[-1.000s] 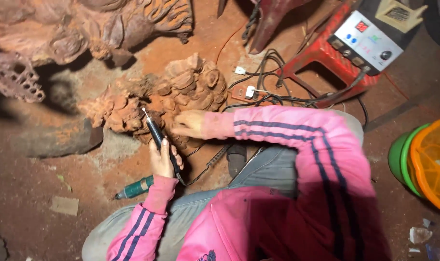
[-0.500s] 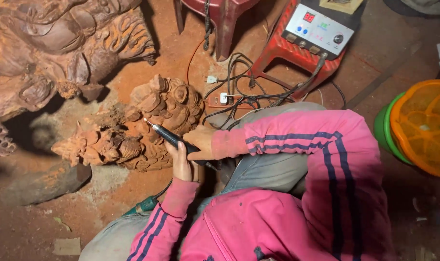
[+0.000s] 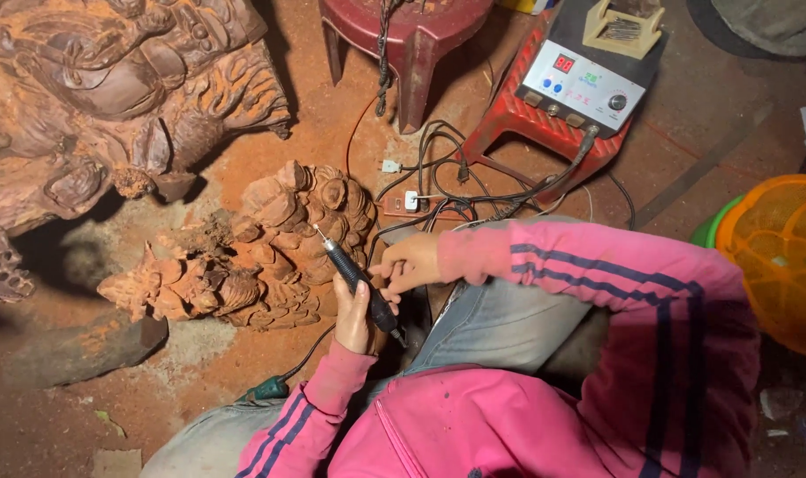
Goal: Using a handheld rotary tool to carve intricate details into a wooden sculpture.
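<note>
Left hand [image 3: 354,310] fingers wrap the black rotary handpiece [image 3: 360,281]; right hand [image 3: 409,265] pinches its near end. Bit touches the small carving [image 3: 270,243]: keep pressure light, steady.

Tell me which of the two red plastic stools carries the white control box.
The brighter red plastic stool at upper right, seen tilted: the white control box with knobs and a small display sits on it. The darker maroon stool left of it only has a cable hanging over it.
</note>
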